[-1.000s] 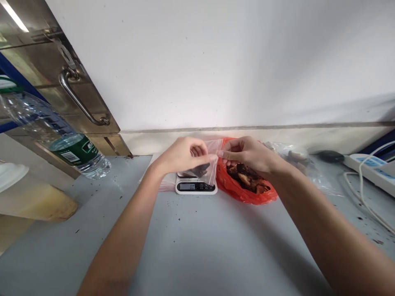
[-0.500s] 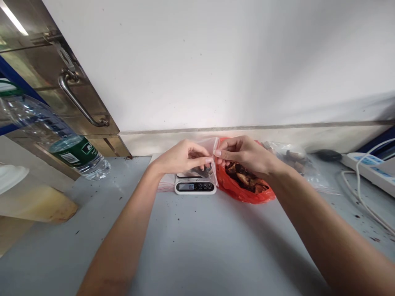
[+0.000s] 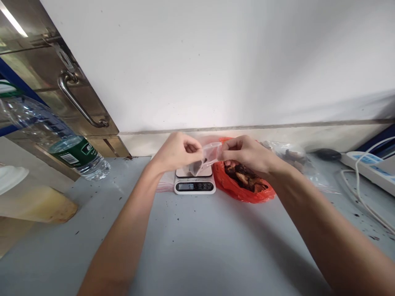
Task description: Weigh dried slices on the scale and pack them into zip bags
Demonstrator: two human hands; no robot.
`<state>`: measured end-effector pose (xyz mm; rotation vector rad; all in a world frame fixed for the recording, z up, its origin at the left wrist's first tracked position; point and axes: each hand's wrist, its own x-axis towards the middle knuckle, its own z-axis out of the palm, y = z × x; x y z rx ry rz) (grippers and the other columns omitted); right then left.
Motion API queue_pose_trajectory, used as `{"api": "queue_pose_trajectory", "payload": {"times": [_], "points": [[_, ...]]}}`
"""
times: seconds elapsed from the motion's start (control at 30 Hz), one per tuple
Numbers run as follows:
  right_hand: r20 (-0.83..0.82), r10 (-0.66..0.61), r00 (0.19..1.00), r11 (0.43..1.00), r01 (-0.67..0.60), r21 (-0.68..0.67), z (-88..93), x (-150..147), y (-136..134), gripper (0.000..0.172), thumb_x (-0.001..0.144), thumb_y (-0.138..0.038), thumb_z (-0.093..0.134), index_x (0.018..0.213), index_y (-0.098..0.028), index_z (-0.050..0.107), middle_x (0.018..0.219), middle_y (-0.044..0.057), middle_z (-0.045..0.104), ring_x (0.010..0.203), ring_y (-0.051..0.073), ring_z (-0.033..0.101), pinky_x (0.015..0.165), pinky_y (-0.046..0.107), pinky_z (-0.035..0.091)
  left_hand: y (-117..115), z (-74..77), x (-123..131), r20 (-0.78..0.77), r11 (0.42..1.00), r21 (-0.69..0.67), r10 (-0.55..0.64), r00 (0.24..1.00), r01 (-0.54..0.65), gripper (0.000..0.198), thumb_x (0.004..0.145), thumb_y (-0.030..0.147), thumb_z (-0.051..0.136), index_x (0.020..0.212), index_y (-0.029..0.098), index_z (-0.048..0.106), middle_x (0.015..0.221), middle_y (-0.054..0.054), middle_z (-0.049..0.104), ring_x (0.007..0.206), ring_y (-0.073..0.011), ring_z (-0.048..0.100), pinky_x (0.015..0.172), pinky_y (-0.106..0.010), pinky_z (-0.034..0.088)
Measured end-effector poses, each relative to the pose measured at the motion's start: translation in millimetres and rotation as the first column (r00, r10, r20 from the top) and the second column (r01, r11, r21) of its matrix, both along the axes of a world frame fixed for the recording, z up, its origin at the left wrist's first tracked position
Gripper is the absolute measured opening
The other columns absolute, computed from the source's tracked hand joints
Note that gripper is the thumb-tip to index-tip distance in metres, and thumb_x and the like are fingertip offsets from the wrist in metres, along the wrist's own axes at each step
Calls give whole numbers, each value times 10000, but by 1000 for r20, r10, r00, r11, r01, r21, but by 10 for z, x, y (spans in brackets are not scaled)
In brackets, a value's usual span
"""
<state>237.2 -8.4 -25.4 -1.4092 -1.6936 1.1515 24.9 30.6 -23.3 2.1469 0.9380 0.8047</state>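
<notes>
A small clear plastic zip bag [image 3: 210, 155] is stretched between my two hands, low over a white digital scale [image 3: 195, 187]. Dark pieces show in its lower corner, which seems to touch the weighing plate. My left hand [image 3: 179, 152] pinches one side of the bag, fingers closed. On the other side, my right hand [image 3: 247, 153] pinches the opposite edge between thumb and fingers. The scale's display looks like 5.1 or 5.7. Just under my right hand sits a red plastic bag [image 3: 245, 196] with brown dried chunks [image 3: 247, 179] in its open mouth.
Flat empty-looking bags [image 3: 165, 184] lie left of the scale. At the left stand a water bottle [image 3: 77, 152] and a plastic jug [image 3: 40, 201]. To the right are another clear bag [image 3: 296, 158] with pieces, a white device [image 3: 370, 168] and a cable [image 3: 358, 193]. A wall [image 3: 216, 74] rises behind.
The small bag has swung down and left onto the scale plate. My left hand has shifted slightly left and up. The display has gone from 0.0 to about 5.
</notes>
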Motion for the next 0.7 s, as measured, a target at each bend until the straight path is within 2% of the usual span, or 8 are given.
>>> {"api": "queue_pose_trajectory", "payload": {"times": [0.1,0.2,0.27,0.3,0.43,0.5,0.6,0.7], "points": [[107,-211,972,966,190,177,-18,-30,-6,419,668,-400,743,537,-246,376,538,-55,356,544,110,319,532,299,252,-14,41,-34,54,986,77,144,988,-148,146,684,237,607,563,181,665,581,-7,638,551,-125,529,525,-248,401],[113,-345,932,858,265,440,-28,-97,-23,192,687,-279,685,611,-238,513,718,21,564,697,184,508,612,314,374,-60,25,15,45,977,132,162,986,-166,170,723,229,591,561,186,619,572,0,605,567,-130,521,540,-256,404],[138,-276,951,872,188,451,-30,-144,-45,55,716,-244,640,664,-230,631,911,72,664,864,234,599,701,330,444,-97,-1,86,45,976,162,142,989,-148,185,748,204,571,563,190,582,566,8,586,564,-126,511,541,-256,395],[164,-219,962,899,134,417,-30,-162,-57,81,740,-248,630,667,-228,660,981,82,685,924,247,619,738,335,463,-114,-12,123,49,974,176,138,989,-144,186,756,187,562,571,191,572,566,12,579,564,-123,507,540,-255,391],[269,-89,959,957,8,290,-26,-162,-81,75,777,-275,673,806,-236,730,999,71,716,955,267,639,799,359,496,-130,-22,192,55,967,220,120,991,-129,185,825,188,565,649,193,622,627,2,628,598,-134,545,571,-254,432],[284,-102,953,955,14,296,-17,-115,-77,334,742,-309,748,1071,-253,743,1034,65,719,950,278,644,807,382,514,-87,-27,169,95,947,269,157,983,-177,167,879,240,586,752,194,685,769,-31,715,719,-166,628,678,-271,506],[252,-104,962,943,15,331,7,-10,-61,782,702,-378,820,1442,-293,584,1164,70,707,941,273,667,816,400,540,29,-70,101,215,891,255,327,920,-376,176,938,285,608,1024,196,734,1180,-94,746,1115,-237,668,953,-336,538],[225,-86,971,930,-3,367,38,122,-35,963,709,-373,815,1589,-328,425,1166,69,713,908,261,687,810,400,555,147,-140,55,293,900,-131,435,851,-415,321,998,319,598,1299,229,662,1355,-108,675,1202,-251,665,963,-378,567]]}}
